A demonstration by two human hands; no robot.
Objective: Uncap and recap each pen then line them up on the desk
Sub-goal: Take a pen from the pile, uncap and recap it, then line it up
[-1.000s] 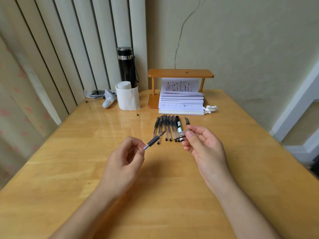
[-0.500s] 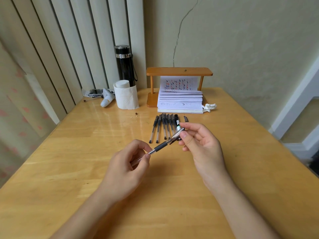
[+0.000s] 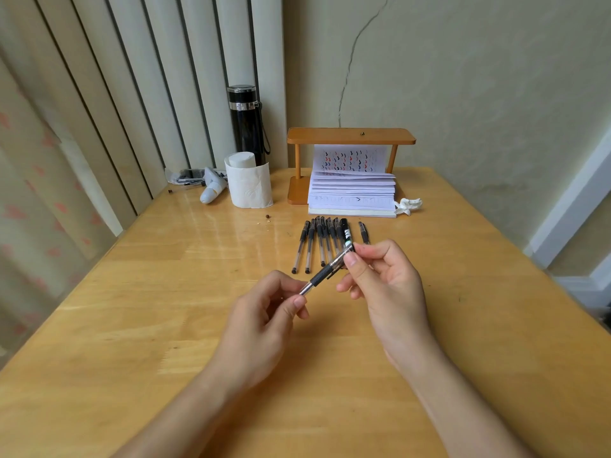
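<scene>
Since a second ago, when the hands were holding pen and cap apart, the two parts are coming together: the pen (image 3: 325,272) is now spanning the gap between both hands, held slanting above the wooden worktop (image 3: 139,325). The left hand (image 3: 264,320) is curling closed around the pen's lower, silvery end, pinching it between thumb and forefinger. The right hand (image 3: 385,276) is gripping the upper clear end between thumb and fingertips, the other fingers folding loosely inward; whether the cap is fully seated there I cannot tell.

Just beyond the hands, a row of pens (image 3: 319,242) is lying side by side on the worktop, caps pointing away from the person, with a black marker with a green and white label (image 3: 346,233) at the row's right edge and one more short pen (image 3: 363,232) lying slightly apart to the right. Behind them an open notebook (image 3: 352,196) is resting under a small wooden shelf (image 3: 350,136), a crumpled tissue (image 3: 409,204) lying beside it. To the left, a toilet paper roll (image 3: 248,183) is standing near a black flask (image 3: 246,122) and a white tube (image 3: 213,190)
</scene>
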